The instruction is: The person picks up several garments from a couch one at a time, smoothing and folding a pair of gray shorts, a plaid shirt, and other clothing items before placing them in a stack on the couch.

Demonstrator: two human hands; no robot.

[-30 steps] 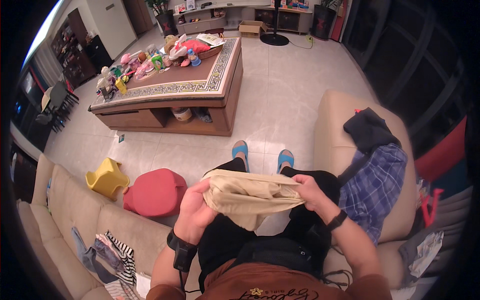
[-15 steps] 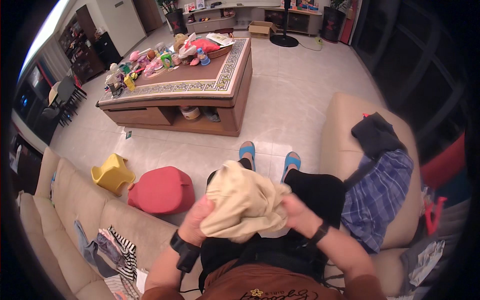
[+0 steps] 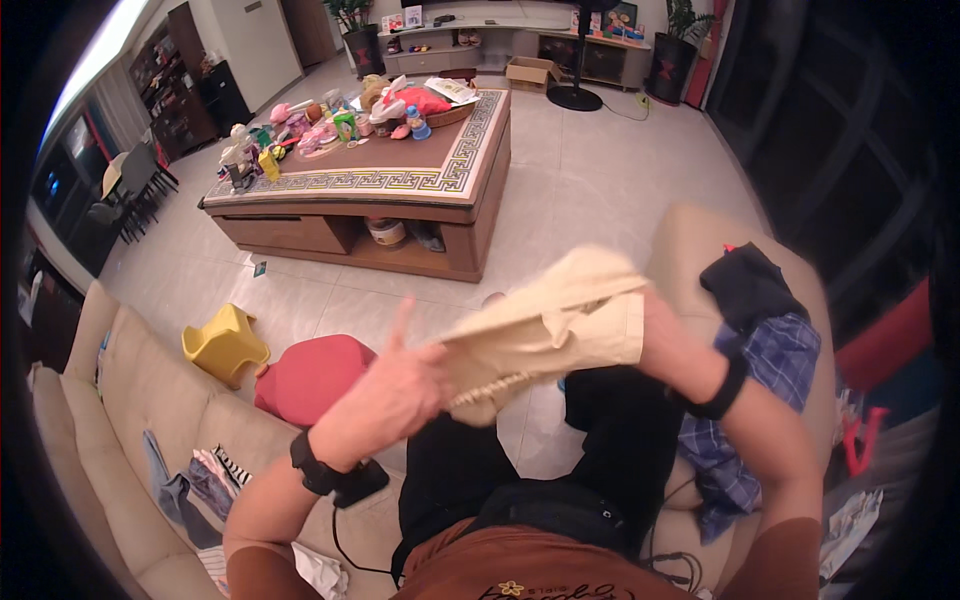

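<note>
A beige garment (image 3: 550,335) with a gathered edge, like an elastic waistband, is stretched between my hands above my lap. My left hand (image 3: 400,385) pinches the gathered end, its index finger pointing up and away from the cloth. At the other end, my right hand (image 3: 665,335) reaches into the cloth by a straight hem and holds that end up. The right fingers are hidden by the fabric, which is slightly blurred.
On the seat at right lie a blue plaid garment (image 3: 775,365) and a dark garment (image 3: 755,285). More clothes (image 3: 205,490) lie on the left sofa (image 3: 135,380). A red stool (image 3: 310,380) and a yellow stool (image 3: 225,345) stand before it. Ahead is a cluttered coffee table (image 3: 400,175).
The bunched garment has been drawn out sideways, its right end raised. My right hand has moved up and right into the cloth; my left index finger has lifted off it.
</note>
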